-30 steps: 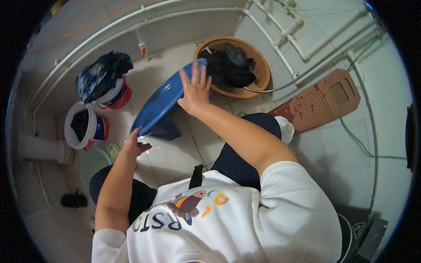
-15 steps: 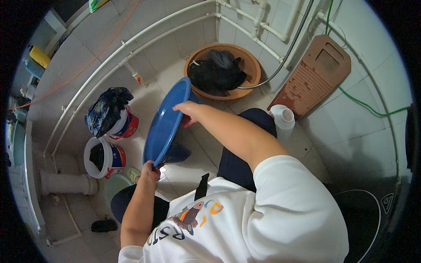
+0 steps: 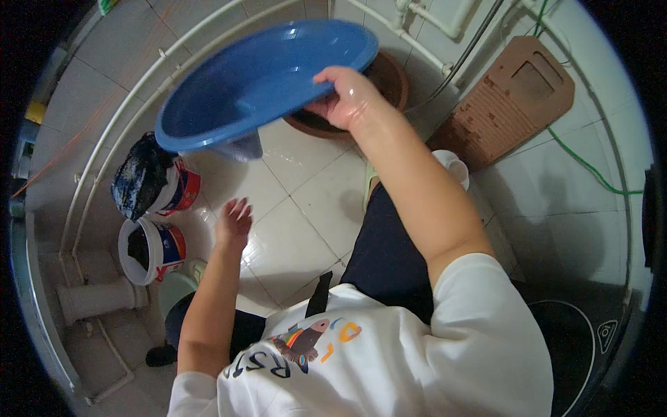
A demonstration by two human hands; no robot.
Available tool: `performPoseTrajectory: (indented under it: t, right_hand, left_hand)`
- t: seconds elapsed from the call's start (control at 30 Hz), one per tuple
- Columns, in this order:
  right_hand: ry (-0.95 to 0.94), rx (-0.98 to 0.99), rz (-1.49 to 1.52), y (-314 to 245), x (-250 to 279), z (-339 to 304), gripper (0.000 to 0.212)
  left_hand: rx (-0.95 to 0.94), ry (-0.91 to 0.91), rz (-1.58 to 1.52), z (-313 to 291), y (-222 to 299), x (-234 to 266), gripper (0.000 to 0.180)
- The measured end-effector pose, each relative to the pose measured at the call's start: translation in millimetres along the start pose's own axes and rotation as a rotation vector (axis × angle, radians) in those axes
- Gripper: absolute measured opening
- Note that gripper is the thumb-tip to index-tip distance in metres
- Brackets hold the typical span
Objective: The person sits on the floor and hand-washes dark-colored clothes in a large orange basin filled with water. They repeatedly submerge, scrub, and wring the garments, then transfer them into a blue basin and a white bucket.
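A large round blue basin point(image 3: 243, 83) hangs tilted above the floor, its inside facing me. My right hand point(image 3: 344, 97) is closed on its rim at the right, thumb over the edge and fingers underneath. A bluish blurred shape shows below the near rim; I cannot tell whether it is water or part of the basin. My left hand point(image 3: 235, 221) is off the basin, below its near rim, with bent fingers apart and nothing in them. Behind the basin, a brown tub point(image 3: 392, 80) is mostly hidden.
Two white buckets point(image 3: 132, 240) stand at the left, one with dark cloth point(image 3: 144, 174) heaped over it. At the right, a brown washboard point(image 3: 511, 97) leans on the wall near a white plastic container point(image 3: 455, 170). White pipes point(image 3: 128, 115) run along the wall above wet floor tiles point(image 3: 292, 187).
The basin has gone up and away from me and turned from steep to flatter, now covering most of the brown tub. My left hand has let go of its rim.
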State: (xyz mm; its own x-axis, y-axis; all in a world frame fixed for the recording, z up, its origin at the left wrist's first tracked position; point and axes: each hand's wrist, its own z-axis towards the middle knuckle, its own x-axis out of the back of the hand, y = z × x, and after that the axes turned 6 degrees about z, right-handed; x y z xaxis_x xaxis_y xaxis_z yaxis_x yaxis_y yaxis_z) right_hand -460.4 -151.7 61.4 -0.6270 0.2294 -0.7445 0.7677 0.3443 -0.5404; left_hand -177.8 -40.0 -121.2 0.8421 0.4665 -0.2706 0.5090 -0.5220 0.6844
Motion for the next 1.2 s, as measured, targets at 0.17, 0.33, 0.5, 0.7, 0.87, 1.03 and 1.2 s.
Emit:
performPoseTrajectory:
  t: [0.17,0.33,0.5,0.7,0.87,1.03,1.2]
  right_hand:
    - [0.033,0.102,0.067,-8.7,6.9,14.7,0.031]
    - [0.042,0.108,0.158,-19.8,21.1,18.0,0.030]
    - [0.124,0.021,0.296,-14.6,28.1,21.3,0.030]
    - [0.098,-0.060,0.298,-12.9,37.9,23.6,0.029]
    - [0.116,-0.067,0.277,-3.1,36.6,35.7,0.031]
    - [0.107,-0.062,0.235,2.2,33.8,39.4,0.032]
    - [0.117,-0.040,0.215,3.7,29.0,43.0,0.033]
  left_hand:
    - [0.282,-0.197,0.138,70.5,-43.3,-59.4,0.023]
    - [0.325,-0.345,0.214,140.4,-74.3,-134.2,0.033]
    - [0.265,-0.424,0.162,267.4,-131.9,-161.3,0.048]
    - [0.168,-0.287,0.342,298.2,-116.9,-199.6,0.043]
    - [0.130,-0.201,0.512,310.2,-110.5,-197.2,0.040]
    - [0.104,-0.156,0.642,312.0,-106.0,-185.8,0.037]
    - [0.090,-0.105,0.736,302.5,-100.7,-162.8,0.034]
